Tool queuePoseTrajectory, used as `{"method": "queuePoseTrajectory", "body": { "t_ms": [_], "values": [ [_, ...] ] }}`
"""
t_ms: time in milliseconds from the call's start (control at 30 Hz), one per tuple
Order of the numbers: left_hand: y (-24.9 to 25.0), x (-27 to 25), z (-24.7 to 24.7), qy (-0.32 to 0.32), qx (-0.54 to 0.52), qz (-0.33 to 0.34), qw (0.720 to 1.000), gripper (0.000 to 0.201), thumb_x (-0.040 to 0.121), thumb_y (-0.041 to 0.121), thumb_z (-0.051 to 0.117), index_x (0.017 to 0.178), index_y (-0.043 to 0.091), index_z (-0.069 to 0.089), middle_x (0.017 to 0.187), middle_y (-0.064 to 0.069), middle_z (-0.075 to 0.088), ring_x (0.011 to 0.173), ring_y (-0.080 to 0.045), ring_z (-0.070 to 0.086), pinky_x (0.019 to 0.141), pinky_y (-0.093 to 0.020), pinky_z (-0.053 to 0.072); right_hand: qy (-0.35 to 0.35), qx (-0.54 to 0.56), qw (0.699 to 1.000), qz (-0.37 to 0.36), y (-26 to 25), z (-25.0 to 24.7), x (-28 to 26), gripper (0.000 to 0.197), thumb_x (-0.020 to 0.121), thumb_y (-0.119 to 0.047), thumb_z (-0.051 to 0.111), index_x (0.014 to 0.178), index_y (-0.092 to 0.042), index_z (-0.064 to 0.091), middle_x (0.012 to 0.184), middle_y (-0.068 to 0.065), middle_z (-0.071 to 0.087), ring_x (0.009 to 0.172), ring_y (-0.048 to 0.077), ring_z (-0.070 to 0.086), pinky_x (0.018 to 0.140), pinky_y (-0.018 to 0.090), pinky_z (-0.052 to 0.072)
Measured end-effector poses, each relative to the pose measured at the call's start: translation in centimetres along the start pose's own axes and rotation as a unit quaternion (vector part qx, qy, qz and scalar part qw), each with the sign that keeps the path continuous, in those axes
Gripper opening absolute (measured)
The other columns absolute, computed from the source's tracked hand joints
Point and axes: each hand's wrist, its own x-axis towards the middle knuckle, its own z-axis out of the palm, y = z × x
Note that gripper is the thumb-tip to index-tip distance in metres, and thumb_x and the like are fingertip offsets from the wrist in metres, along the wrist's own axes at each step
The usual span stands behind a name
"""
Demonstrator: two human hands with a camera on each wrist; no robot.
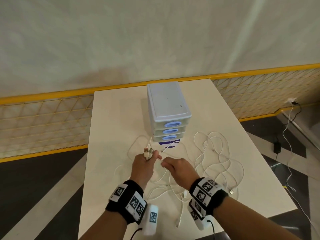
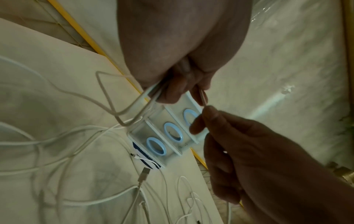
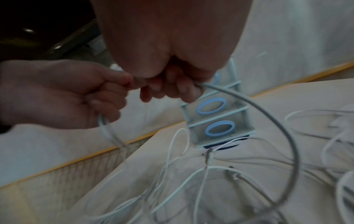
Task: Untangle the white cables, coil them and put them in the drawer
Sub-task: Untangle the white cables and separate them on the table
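Cables [image 1: 219, 158], white and thin, lie in tangled loops over the near and right part of the desk [image 1: 110, 122]; how many there are I cannot tell from the tangle. A short taut stretch of one runs roughly left to right between the two hands, above the desk. The left hand [image 1: 142, 166] is raised in front of the drawer unit [image 1: 167, 108], knuckles up, its grip closed round a bunch of cable ends: at least two plugs [image 1: 148, 151] stick up and away out of the fist, and the strands hang from its underside down to the desk. The right hand [image 1: 180, 168] sits just beside it, back of the hand upward, thumb and forefinger pinching the same taut cable, which curves from under its fingers in a wide arc down to the desk. Both wrists wear black bands with printed square markers. The drawer unit stands upright at mid-desk, long axis running away from the person, with three drawers, each with one blue oval handle [image 1: 172, 124], all pushed in.
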Motion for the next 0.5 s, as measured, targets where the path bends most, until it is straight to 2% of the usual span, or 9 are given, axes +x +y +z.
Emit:
{"method": "queuePoseTrajectory", "body": {
  "t_ms": [67, 133, 233, 333, 433, 500],
  "values": [
    [0.2, 0.5, -0.6, 0.068, -0.026, 0.005, 0.997, 0.031, 0.090, 0.027, 0.060, 0.061, 0.022, 0.070, 0.035, 0.009, 0.047, 0.048, -0.018, 0.041, 0.057, -0.031, 0.036, 0.004, -0.017, 0.999, 0.029, 1.5, -0.8, 0.1, 0.034, 0.094, -0.047, 0.037, 0.090, -0.022, 0.059, 0.071, 0.010, 0.064, 0.068, 0.031, 0.057, 0.067, 0.035, 0.046],
    [0.3, 1.0, -1.2, 0.102, -0.061, -0.004, 0.993, 0.030, 0.091, 0.025, 0.060, 0.063, 0.019, 0.069, 0.034, 0.011, 0.046, 0.050, -0.017, 0.041, 0.056, -0.031, 0.034, -0.004, -0.031, 0.998, 0.052, 3.0, -1.7, 0.1, 0.029, 0.096, -0.040, 0.040, 0.093, -0.020, 0.060, 0.078, 0.012, 0.068, 0.074, 0.033, 0.061, 0.069, 0.037, 0.047],
    [0.3, 1.3, -1.9, 0.125, -0.101, -0.019, 0.987, 0.027, 0.092, 0.024, 0.059, 0.069, 0.014, 0.070, 0.032, 0.011, 0.040, 0.044, -0.014, 0.036, 0.049, -0.025, 0.034, 0.000, -0.031, 0.997, 0.068, 4.8, -2.6, 0.1, 0.025, 0.097, -0.030, 0.043, 0.095, -0.014, 0.062, 0.084, 0.011, 0.070, 0.078, 0.031, 0.063, 0.071, 0.034, 0.046],
    [-0.5, 2.2, -3.4, 0.146, -0.146, -0.048, 0.977, 0.029, 0.094, 0.026, 0.056, 0.073, 0.011, 0.069, 0.033, 0.011, 0.032, 0.032, -0.007, 0.030, 0.039, -0.020, 0.031, -0.011, -0.040, 0.993, 0.112, 7.0, -3.0, -0.3, 0.024, 0.097, -0.029, 0.042, 0.096, -0.012, 0.061, 0.088, 0.010, 0.070, 0.082, 0.030, 0.063, 0.069, 0.029, 0.042],
    [-1.9, 2.6, -4.6, 0.151, -0.141, -0.056, 0.977, 0.030, 0.094, 0.029, 0.055, 0.077, 0.010, 0.071, 0.034, 0.009, 0.029, 0.030, -0.006, 0.028, 0.041, -0.023, 0.032, -0.014, -0.065, 0.985, 0.158, 9.2, -3.2, -0.5, 0.026, 0.098, -0.030, 0.039, 0.098, -0.011, 0.058, 0.090, 0.014, 0.069, 0.084, 0.033, 0.063, 0.070, 0.033, 0.044],
    [-2.9, 2.5, -4.4, 0.128, -0.096, -0.065, 0.985, 0.028, 0.093, 0.030, 0.057, 0.081, 0.010, 0.073, 0.035, 0.009, 0.031, 0.030, -0.007, 0.029, 0.046, -0.025, 0.034, 0.002, -0.075, 0.980, 0.184, 10.0, -3.0, -0.3, 0.028, 0.099, -0.029, 0.038, 0.096, -0.008, 0.056, 0.091, 0.017, 0.068, 0.085, 0.034, 0.062, 0.071, 0.036, 0.045]
  ]
}}
